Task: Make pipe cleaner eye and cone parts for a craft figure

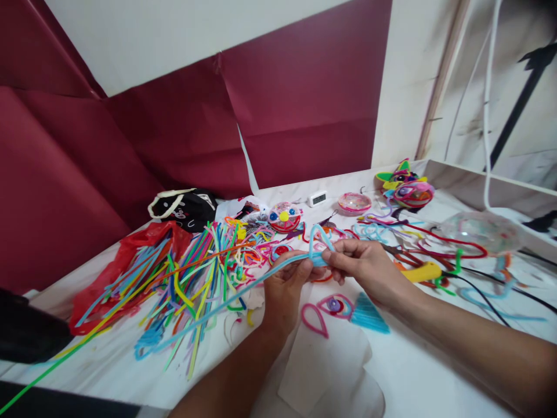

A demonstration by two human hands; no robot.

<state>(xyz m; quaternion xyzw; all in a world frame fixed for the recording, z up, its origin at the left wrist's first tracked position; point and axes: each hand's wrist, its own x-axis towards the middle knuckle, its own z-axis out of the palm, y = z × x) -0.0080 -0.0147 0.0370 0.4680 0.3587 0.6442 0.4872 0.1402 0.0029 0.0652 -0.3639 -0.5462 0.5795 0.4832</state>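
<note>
Light blue pipe cleaners (243,288) are pinched between both my hands, over the front of the table. My left hand (281,296) grips them between thumb and fingers, and a long tail runs off to the lower left. Close beside it, my right hand (365,268) has its thumb and fingertips closed on the same bundle. A bent loop stands up above the fingers. Below the hands lie a pink teardrop loop (325,332), a pink-edged eye shape (334,305) with a purple bead, and a flat blue pipe-cleaner piece (369,314).
Left lie a red plastic bag (93,293) and many loose coloured pipe cleaners (204,278). A yellow-handled tool (421,271), probably a glue gun, and black cables are at right. Behind stand a small white digital display (317,199), clear bowls (354,202) and a black bag (187,209).
</note>
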